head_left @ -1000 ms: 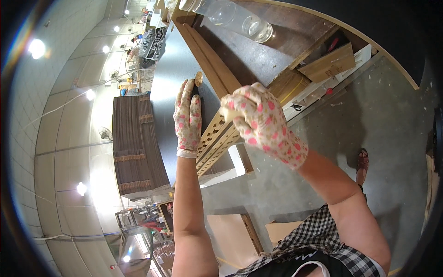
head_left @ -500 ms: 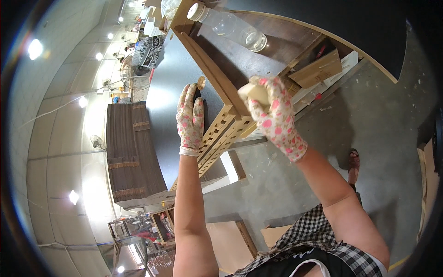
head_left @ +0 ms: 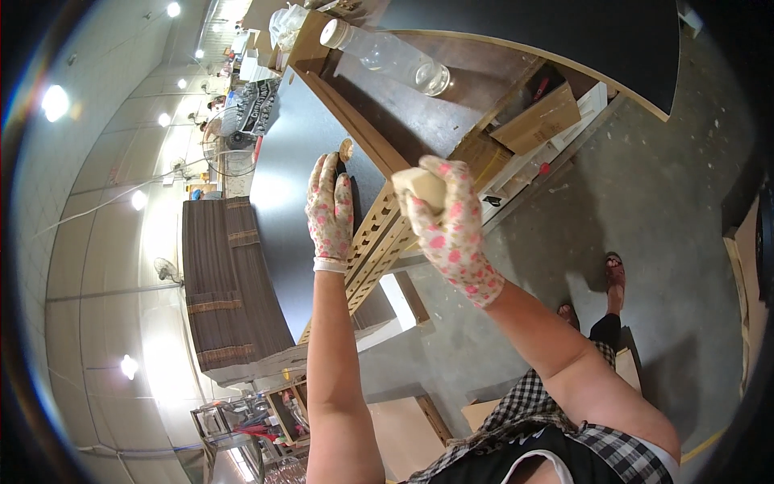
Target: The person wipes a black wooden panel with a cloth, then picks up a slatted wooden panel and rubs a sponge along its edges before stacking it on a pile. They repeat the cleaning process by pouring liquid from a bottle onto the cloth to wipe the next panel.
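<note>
Straight ahead of me lies a wide dark panel, with pale notched strips running along its right side. Near its left side is a stack of brown sheets. Farther off to the right, a clear bottle is on a brown surface. My gloved left hand lies flat on the panel, fingers straight, gripping nothing. My gloved right hand is closed around a pale block, by the panel's right edge; whether the two touch, I cannot tell. Smallest is a round tan patch just past my left fingertips.

I judge the work under way, not finished: the block is in my grip, not set down. Nothing I can make out along the strips shows how much is done or left.
</note>
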`<state>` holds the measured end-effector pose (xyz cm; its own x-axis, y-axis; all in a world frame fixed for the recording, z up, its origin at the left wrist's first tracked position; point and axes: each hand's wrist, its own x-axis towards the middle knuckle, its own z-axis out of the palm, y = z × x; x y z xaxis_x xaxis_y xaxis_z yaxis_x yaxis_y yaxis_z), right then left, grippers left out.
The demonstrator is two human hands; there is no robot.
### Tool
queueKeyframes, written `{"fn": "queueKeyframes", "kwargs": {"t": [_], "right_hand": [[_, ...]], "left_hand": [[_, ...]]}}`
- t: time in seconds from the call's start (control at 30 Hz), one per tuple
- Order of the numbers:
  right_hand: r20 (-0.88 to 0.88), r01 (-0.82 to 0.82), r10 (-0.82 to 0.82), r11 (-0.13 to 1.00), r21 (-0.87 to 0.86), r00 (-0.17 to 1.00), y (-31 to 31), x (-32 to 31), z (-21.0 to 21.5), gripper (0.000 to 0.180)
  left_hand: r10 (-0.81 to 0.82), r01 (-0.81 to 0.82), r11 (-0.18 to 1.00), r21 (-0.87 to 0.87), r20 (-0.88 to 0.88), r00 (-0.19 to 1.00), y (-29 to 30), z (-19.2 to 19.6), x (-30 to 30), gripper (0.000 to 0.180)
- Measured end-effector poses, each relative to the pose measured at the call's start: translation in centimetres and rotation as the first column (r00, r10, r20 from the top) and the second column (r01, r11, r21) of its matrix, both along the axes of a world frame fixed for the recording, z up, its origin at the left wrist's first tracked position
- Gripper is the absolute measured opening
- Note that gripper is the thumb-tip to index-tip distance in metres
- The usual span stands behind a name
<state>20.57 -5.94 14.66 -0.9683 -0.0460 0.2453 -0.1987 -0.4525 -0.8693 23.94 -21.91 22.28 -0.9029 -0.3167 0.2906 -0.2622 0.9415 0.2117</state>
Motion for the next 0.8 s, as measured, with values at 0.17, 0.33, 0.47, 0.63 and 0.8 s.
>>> {"fn": "queueKeyframes", "kwargs": {"t": [0.17, 0.33, 0.47, 0.63, 0.8], "right_hand": [[-0.202, -0.205, 0.246, 0.957, 0.203, 0.948, -0.1, 2.7, 1.6, 0.034], [-0.016, -0.251, 0.262, 0.939, 0.236, 0.965, 4.5, 6.9, -2.1, 0.036], [0.160, -0.524, 0.503, 0.769, 0.367, 0.849, 7.9, 9.9, -5.7, 0.038], [0.192, -0.669, 0.660, 0.615, 0.418, 0.726, 11.2, 11.0, -8.5, 0.040], [0.338, -0.770, 0.721, 0.421, 0.480, 0.605, 15.0, 9.4, -10.8, 0.045]], "left_hand": [[-0.064, 0.064, 0.998, 0.002, -0.033, 0.997, -1.2, -0.3, 0.2, 0.037], [-0.061, 0.066, 0.995, 0.070, -0.071, 0.996, -1.2, -0.3, 0.1, 0.036], [-0.232, 0.264, 0.932, 0.247, -0.150, 0.961, -1.1, 0.1, 0.5, 0.046], [-0.442, 0.448, 0.891, -0.067, 0.087, 0.893, 2.1, 1.5, -1.1, 0.064], [-0.283, 0.302, 0.944, -0.133, 0.145, 0.948, 4.4, 1.5, -1.6, 0.051]]}}
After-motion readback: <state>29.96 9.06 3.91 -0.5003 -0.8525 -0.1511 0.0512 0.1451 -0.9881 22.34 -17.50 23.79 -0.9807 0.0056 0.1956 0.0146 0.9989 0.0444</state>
